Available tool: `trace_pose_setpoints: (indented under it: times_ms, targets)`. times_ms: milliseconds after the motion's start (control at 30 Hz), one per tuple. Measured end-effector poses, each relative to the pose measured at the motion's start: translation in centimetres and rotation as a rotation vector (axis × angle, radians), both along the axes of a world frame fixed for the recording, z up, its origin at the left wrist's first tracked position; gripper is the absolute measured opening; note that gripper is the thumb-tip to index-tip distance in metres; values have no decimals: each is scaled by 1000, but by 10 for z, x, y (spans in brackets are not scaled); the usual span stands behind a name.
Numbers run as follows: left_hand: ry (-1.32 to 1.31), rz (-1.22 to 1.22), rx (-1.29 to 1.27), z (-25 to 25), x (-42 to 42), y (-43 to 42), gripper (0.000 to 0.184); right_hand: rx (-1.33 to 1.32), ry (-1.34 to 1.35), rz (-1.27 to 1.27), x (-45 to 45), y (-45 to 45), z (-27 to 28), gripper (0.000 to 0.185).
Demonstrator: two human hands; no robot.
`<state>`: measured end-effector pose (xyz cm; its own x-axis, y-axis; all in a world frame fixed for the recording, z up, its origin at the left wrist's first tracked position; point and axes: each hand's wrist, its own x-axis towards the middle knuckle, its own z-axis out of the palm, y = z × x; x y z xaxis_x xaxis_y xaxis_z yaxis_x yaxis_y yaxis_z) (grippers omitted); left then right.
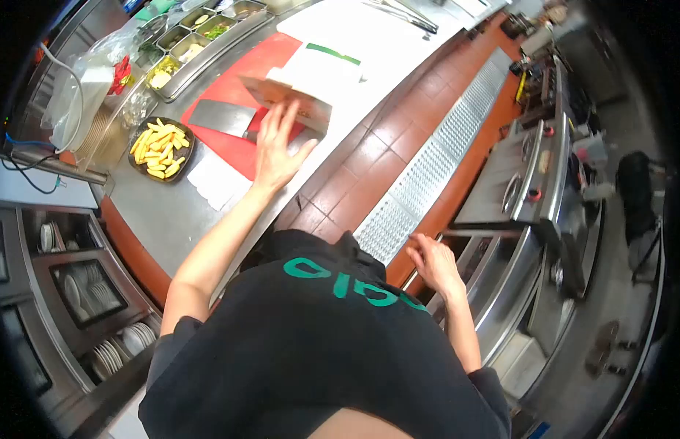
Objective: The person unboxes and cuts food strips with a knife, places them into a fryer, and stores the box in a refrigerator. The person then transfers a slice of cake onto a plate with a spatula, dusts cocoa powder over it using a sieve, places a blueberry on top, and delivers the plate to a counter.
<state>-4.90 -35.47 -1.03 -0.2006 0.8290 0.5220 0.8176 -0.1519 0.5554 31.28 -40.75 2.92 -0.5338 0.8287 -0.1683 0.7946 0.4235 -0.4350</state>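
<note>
My left hand (276,152) is over the counter with its fingers spread, the fingertips at the near side of a cardboard box (314,110). Whether they touch the box is hard to tell. Beside this hand, a cleaver (221,118) with a wide blade lies on a red cutting board (241,69). A dark bowl of yellow fries (163,148) stands left of the board, and a white cloth or paper (217,178) lies near it. My right hand (433,261) hangs away from the counter, fingers loosely bent and apart, holding nothing.
Metal food containers (188,49) line the counter's back left, near plastic bags (76,95). Tongs (409,16) lie at the far end. Plates (109,358) sit in cabinets at lower left. A metal floor grating (427,164) runs between the counter and steel kitchen equipment (501,172).
</note>
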Motion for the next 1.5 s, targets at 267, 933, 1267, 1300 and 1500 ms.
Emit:
trace_pose_setpoints:
  times_ms: [267, 933, 1267, 1300, 1500]
  targets:
    - [349, 96, -523, -52, 13, 139, 58, -827, 777, -273, -98, 252, -79, 55]
    - [-1323, 595, -236, -21, 94, -35, 47, -1332, 942, 76, -107, 372, -119, 49]
    - [-1800, -47, 234, 24, 39, -141, 52, -1114, 544, 493, -186, 166, 12, 52]
    - [-1813, -16, 255, 23, 31, -177, 49, -1053, 495, 548, -202, 128, 33, 55]
    - [-1884, 217, 317, 34, 41, -256, 48, 383, 701, 1088, -291, 67, 98, 67]
